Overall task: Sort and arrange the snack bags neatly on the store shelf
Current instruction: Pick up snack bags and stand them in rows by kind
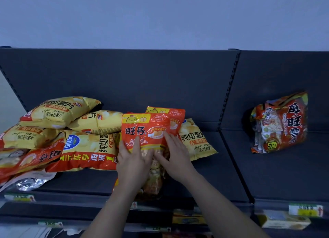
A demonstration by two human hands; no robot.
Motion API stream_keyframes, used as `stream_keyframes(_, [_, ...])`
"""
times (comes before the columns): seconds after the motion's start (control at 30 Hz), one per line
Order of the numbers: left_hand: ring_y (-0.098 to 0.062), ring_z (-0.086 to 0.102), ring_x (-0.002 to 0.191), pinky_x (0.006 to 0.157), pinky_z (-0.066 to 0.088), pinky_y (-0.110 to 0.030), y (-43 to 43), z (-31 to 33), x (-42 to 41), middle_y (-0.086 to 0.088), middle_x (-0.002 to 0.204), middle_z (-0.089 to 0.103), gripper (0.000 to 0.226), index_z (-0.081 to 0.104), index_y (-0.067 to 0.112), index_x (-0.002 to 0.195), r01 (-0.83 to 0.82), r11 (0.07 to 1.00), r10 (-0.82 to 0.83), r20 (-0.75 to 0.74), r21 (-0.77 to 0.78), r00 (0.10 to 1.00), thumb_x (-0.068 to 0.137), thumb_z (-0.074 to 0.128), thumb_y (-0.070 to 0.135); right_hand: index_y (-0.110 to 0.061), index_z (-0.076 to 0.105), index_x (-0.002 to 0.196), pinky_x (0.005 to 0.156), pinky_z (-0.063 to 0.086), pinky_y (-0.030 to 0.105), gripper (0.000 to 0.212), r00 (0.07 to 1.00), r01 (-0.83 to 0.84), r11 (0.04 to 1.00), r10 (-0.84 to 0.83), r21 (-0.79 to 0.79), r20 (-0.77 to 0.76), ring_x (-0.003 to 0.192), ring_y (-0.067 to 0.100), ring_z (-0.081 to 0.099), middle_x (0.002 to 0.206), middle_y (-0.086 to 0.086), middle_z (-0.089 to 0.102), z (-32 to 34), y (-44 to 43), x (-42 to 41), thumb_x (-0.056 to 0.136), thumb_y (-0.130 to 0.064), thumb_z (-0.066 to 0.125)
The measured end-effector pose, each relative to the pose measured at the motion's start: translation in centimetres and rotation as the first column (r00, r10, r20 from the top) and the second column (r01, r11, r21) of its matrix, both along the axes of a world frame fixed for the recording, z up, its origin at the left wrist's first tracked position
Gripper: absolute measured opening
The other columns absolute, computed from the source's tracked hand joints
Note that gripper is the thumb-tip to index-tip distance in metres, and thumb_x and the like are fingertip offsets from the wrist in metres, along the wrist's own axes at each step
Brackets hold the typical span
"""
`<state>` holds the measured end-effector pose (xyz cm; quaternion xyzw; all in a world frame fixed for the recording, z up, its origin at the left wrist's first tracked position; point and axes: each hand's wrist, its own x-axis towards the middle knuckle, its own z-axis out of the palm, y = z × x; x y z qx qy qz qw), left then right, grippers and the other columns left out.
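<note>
Steadying the upright red snack bag (146, 129) mid-shelf (195, 175), your left hand (132, 160) and right hand (177, 157) press flat-fingered on its front, gripping nothing. A second red bag (171, 116) stands just behind. Release unevenly and both may topple forward; the yellow chip bags (58, 111) alongside are loosely piled.

Dim, soft light with a cool bluish cast falls on the pale blank wall (160, 15) and the dark grey metal shelf (222, 175); its source is out of view. Faint shadows pool beneath the yellow crisp bags (58, 111). The crinkled silver foil bag (30, 181) shows glare. Print on the orange-red snack pouch (144, 129) reads sharp, while the price labels (305, 209) on the shelf's front edge are blurred. Wide-angle distortion bows the shelf lines near the edges.
</note>
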<state>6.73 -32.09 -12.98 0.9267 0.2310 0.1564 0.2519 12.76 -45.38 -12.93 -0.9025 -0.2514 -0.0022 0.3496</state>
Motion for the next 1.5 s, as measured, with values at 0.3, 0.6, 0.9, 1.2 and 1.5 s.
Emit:
stream_keyframes(0.3, [-0.039,0.03,0.138,0.106,0.036,-0.049,1.1,-0.7,3.7,-0.021,0.157,0.014,0.059,0.033,0.022,0.149,0.191,0.976,-0.199,0.071,0.108,0.977,0.096,0.044,0.047,-0.039,0.003,0.153,0.12,0.015,0.046,0.074,0.995,0.101,0.993,-0.101,-0.061,0.005,0.147,0.028,0.013,0.159,0.009,0.015,0.0,-0.2,1.6,0.095,-0.057,0.045])
stream_keyframes(0.6, [-0.035,0.03,0.139,0.111,0.028,-0.053,0.4,0.0,2.1,-0.017,0.152,0.033,0.059,0.037,0.013,0.146,0.08,0.986,-0.103,0.153,0.146,0.983,0.096,0.052,0.04,-0.031,0.021,0.153,0.121,0.007,0.041,0.069,0.98,0.145,0.989,-0.146,0.02,0.133,0.149,0.018,0.0,0.163,-0.003,0.003,2.1,-1.9,1.7,0.094,-0.052,0.051])
stream_keyframes(0.9, [-0.031,0.049,0.125,0.104,0.04,-0.05,-3.9,6.8,4.4,-0.008,0.133,0.057,0.054,0.048,0.011,0.137,0.162,0.969,-0.219,0.338,0.187,0.915,0.092,0.047,0.041,-0.026,0.043,0.144,0.121,0.003,0.04,0.052,0.93,0.274,0.957,-0.237,-0.099,0.28,0.147,0.017,0.017,0.155,-0.003,0.033,5.8,-7.8,2.8,0.095,-0.044,0.051])
stream_keyframes(1.2, [-0.028,0.051,0.12,0.101,0.04,-0.043,-15.2,9.1,7.4,-0.009,0.132,0.057,0.05,0.047,0.01,0.138,0.415,0.894,-0.447,0.392,0.168,0.804,0.096,0.049,0.036,-0.021,0.042,0.145,0.121,0.007,0.042,0.054,0.834,0.51,0.859,-0.482,-0.046,0.268,0.149,0.019,0.013,0.158,0.002,0.03,6.9,-19.7,2.1,0.096,-0.039,0.054])
stream_keyframes(1.5, [-0.023,0.044,0.129,0.104,0.04,-0.04,-27.3,4.8,11.9,-0.003,0.145,0.046,0.063,0.028,0.014,0.15,0.531,0.847,-0.526,0.163,0.014,0.835,0.097,0.045,0.044,-0.017,0.055,0.132,0.112,0.029,0.043,0.046,0.742,0.657,0.754,-0.645,-0.007,0.184,0.132,0.027,0.042,0.134,0.004,0.056,5.0,-34.5,5.1,0.09,-0.036,0.062])
